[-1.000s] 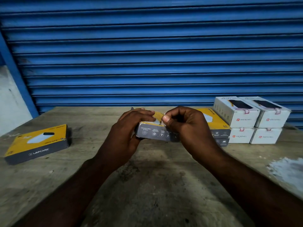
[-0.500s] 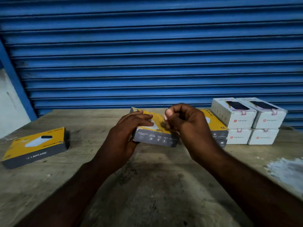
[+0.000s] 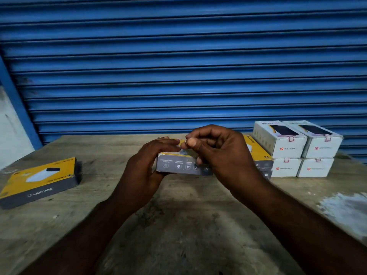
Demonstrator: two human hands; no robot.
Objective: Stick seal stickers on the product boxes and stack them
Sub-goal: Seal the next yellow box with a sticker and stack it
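The yellow-and-grey product box [image 3: 178,166] is held up off the table [image 3: 188,225] at the middle, grey icon side toward the camera. The left hand [image 3: 147,165] grips its left end, fingers over the top. The right hand [image 3: 224,155] is at its right end, fingers curled and thumb against forefinger; whether it pinches anything cannot be told. Just behind is a stack of yellow boxes [image 3: 258,153], beside white boxes [image 3: 297,147] stacked two high. Another yellow box [image 3: 39,179] lies well apart at the left, before a blue shutter [image 3: 178,66]
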